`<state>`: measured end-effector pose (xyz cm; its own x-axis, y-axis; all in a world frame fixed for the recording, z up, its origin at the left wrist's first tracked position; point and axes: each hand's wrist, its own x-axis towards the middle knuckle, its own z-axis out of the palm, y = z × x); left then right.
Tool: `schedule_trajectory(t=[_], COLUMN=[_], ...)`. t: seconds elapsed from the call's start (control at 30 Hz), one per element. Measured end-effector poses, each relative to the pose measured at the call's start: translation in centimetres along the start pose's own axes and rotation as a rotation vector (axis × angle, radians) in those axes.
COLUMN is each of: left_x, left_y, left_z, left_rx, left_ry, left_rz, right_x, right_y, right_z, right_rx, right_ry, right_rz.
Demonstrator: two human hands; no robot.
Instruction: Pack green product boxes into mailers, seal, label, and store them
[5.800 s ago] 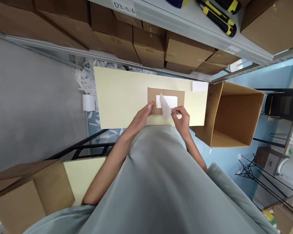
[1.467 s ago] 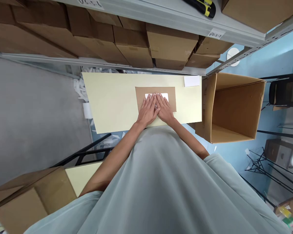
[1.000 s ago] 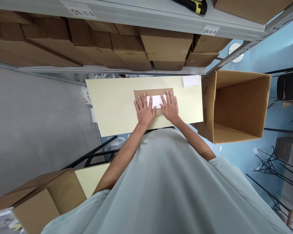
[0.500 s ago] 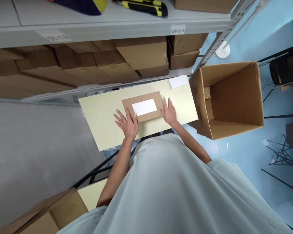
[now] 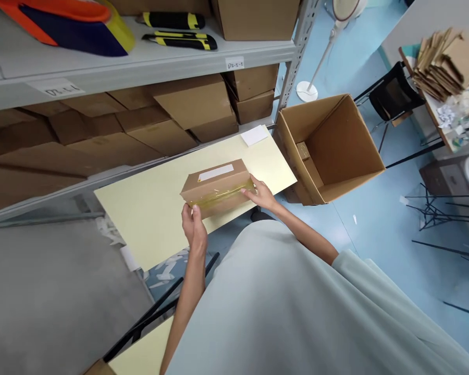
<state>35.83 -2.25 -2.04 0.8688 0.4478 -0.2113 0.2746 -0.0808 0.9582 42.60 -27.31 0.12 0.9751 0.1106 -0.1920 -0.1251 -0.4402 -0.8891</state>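
Observation:
A small brown cardboard box (image 5: 222, 202) is held between my two hands over the pale yellow board (image 5: 148, 208). It is tilted so that a side sealed with shiny yellowish tape faces me, and a white label (image 5: 216, 172) shows on its other visible face. My left hand (image 5: 194, 226) grips the box's lower left corner, thumb in front. At the right end, my right hand (image 5: 261, 194) holds it with the thumb on the taped side and the fingers partly hidden behind. White paper slips (image 5: 254, 135) lie near the board's far right corner.
A large open carton (image 5: 336, 151) stands right of the board, with a small box inside. Behind, a metal shelf (image 5: 140, 70) holds several cartons, two utility knives (image 5: 180, 40) and an orange-blue dustpan-like item (image 5: 74, 26). A black chair (image 5: 394, 96) is farther right.
The box was lying flat, label up, with both hands spread on it. Now it is tilted up and gripped at both ends. The view has shifted, showing more on the right.

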Motion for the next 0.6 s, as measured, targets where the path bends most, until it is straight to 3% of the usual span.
schedule_trajectory(t=[0.13,0.33,0.47,0.6], left_x=[-2.9,-7.9,-11.7,-14.9], left_y=[1.5,3.7,5.8,7.7], left_z=[1.4,5.3,8.2,12.5], left_rx=[-0.064,-0.067,-0.021,0.043], left_ry=[-0.088,-0.366,-0.575,-0.669], left_rz=[0.065,0.083,0.112,0.217], right_x=[-6.9,-17.4,-21.5,-23.4], right_y=[-1.0,-0.9,0.3,2.2], right_z=[-2.9,-8.4,-13.4,-18.3], right_rx=[0.003,0.168,0.288,0.269], right_ry=[0.115,0.356,0.516,0.662], right_rz=[0.08,0.204,0.29,0.299])
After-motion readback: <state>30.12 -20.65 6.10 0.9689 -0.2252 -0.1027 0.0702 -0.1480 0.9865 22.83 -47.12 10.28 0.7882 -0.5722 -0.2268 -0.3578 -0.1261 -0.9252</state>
